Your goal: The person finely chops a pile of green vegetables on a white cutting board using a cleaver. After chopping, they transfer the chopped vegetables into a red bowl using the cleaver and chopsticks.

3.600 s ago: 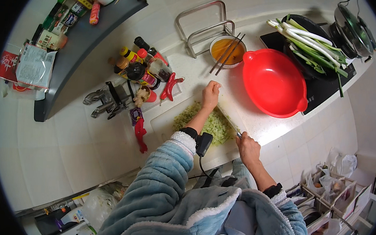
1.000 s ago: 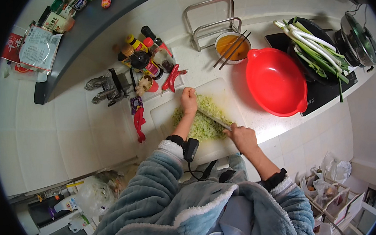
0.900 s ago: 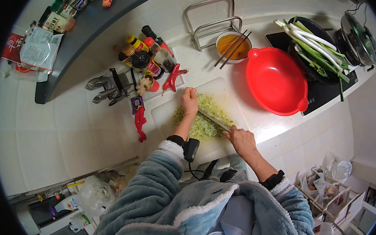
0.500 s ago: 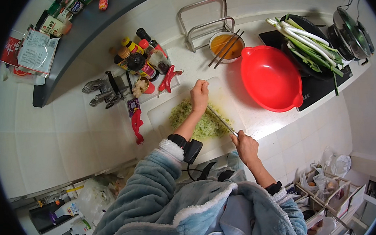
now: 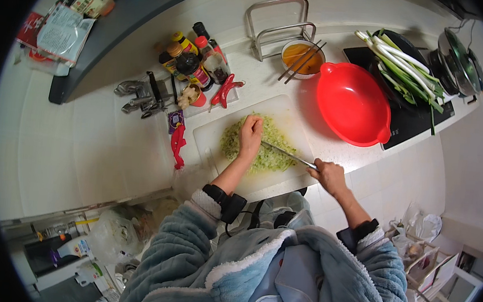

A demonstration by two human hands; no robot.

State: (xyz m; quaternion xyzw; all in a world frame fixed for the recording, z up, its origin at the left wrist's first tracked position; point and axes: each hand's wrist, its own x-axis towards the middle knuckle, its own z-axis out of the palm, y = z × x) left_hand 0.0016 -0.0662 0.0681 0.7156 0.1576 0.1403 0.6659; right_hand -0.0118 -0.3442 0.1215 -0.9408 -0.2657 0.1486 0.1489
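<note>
A heap of finely chopped pale-green vegetable (image 5: 277, 133) is spread over a white cutting board (image 5: 208, 138). Across it slants a knife (image 5: 286, 154), its blade edge-on to view. My right hand (image 5: 330, 177) is closed round the handle, beyond the board's right side. At the blade's far end, my left hand (image 5: 250, 136) is closed with fingers curled against the knife; the exact contact is hidden beneath the hand. Chopped bits lie on both sides of the left wrist.
Right of the board stands a red plastic basin (image 5: 354, 105). Behind are a bowl of orange liquid (image 5: 310, 64) with chopsticks and a metal rack (image 5: 279, 26). Leeks (image 5: 404, 64) lie across a black pan. Sauce bottles (image 5: 189, 61) and red chillies (image 5: 223, 93) stand left.
My left hand has come down lower over the chopped heap, and the knife lies flatter across it. My right hand has shifted slightly right. The whole view has tilted a little.
</note>
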